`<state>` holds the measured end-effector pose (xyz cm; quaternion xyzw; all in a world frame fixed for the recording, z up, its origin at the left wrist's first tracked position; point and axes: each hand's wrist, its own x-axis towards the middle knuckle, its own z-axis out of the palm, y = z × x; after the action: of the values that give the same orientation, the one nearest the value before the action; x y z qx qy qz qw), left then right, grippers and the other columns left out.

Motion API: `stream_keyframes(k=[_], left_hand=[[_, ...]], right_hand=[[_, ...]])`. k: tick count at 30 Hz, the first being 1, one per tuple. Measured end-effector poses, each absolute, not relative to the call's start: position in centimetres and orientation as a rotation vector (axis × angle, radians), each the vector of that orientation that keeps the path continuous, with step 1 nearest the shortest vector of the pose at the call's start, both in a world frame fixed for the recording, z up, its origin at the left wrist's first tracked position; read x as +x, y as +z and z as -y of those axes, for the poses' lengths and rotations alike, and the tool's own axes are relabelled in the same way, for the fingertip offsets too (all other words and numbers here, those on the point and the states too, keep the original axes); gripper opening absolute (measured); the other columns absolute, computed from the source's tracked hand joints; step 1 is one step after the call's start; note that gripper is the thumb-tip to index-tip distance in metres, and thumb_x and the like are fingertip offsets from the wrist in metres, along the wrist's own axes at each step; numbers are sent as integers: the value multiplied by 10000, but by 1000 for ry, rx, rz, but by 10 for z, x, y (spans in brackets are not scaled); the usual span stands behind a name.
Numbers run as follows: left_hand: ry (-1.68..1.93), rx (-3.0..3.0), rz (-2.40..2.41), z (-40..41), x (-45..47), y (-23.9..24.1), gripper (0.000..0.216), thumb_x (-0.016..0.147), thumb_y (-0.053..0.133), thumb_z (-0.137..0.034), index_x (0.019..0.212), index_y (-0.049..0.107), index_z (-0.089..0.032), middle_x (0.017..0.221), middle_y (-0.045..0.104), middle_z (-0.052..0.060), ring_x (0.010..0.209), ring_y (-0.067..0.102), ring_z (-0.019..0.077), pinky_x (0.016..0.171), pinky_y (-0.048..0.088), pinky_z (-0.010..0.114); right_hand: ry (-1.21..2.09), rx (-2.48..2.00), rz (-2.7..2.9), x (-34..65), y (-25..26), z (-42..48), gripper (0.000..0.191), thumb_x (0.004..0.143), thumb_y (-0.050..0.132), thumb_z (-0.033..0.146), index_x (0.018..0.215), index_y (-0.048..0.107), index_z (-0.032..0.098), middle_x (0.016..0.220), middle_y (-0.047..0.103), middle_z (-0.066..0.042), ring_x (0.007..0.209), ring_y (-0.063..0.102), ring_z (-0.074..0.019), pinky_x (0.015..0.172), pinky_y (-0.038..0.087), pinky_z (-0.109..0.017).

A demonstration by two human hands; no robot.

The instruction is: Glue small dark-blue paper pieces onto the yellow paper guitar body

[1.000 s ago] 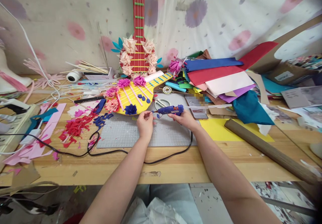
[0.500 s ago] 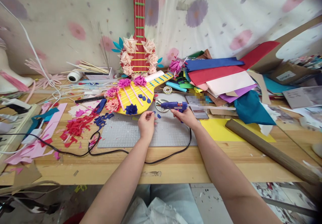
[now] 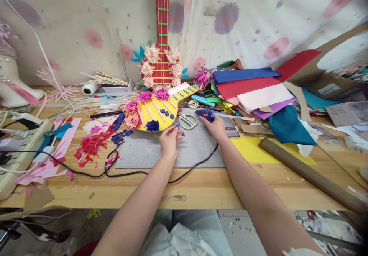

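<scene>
Between the pinched fingertips of my left hand [image 3: 168, 140] is a small blue paper petal [image 3: 178, 126], over the grey cutting mat [image 3: 143, 152]. Another blue piece [image 3: 183, 134] shows beside those fingers, partly behind them. My right hand [image 3: 215, 127] is wrapped round a blue glue gun [image 3: 206, 114] with a long clear glue stick at its back; its nozzle points left. Scissors [image 3: 188, 122] lie on the mat between my hands. Just beyond my left hand lies a yellow paper guitar [image 3: 156, 114] with pink, coral and dark blue paper flowers and a few loose-looking blue petals on its face.
A red guitar [image 3: 162, 62] with cream flowers stands at the back. Red paper scraps [image 3: 93, 145] lie left, and stacked coloured paper [image 3: 253, 83] lies right. The glue gun's black cord [image 3: 129, 173] loops across the table front. A brown tube [image 3: 304, 173] lies at right.
My right hand has moved the glue gun up and to the right, away from my left hand, uncovering the scissors. My left hand still pinches the petal. The camera view has shifted slightly.
</scene>
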<state>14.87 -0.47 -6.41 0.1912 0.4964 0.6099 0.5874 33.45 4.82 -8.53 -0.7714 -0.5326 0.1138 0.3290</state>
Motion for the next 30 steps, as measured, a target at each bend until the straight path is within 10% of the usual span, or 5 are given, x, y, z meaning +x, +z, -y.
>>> stream_keyframes(k=[12, 30], left_hand=[[1411, 100, -903, 10, 160, -48, 80, 807, 538, -50, 780, 562, -121, 755, 662, 29, 657, 661, 88, 556, 512, 170], [1439, 36, -876, 14, 157, -41, 59, 736, 631, -82, 745, 613, -137, 621, 550, -43, 434, 453, -6, 391, 322, 95]], right_hand=[[158, -2085, 1388, 339, -69, -15, 428, 606, 663, 553, 762, 485, 197, 868, 594, -100, 916, 511, -273, 793, 382, -377], [1363, -1147, 942, 228, -50, -10, 275, 512, 708, 325, 699, 577, 172, 660, 565, 41, 596, 486, -72, 585, 367, -220]])
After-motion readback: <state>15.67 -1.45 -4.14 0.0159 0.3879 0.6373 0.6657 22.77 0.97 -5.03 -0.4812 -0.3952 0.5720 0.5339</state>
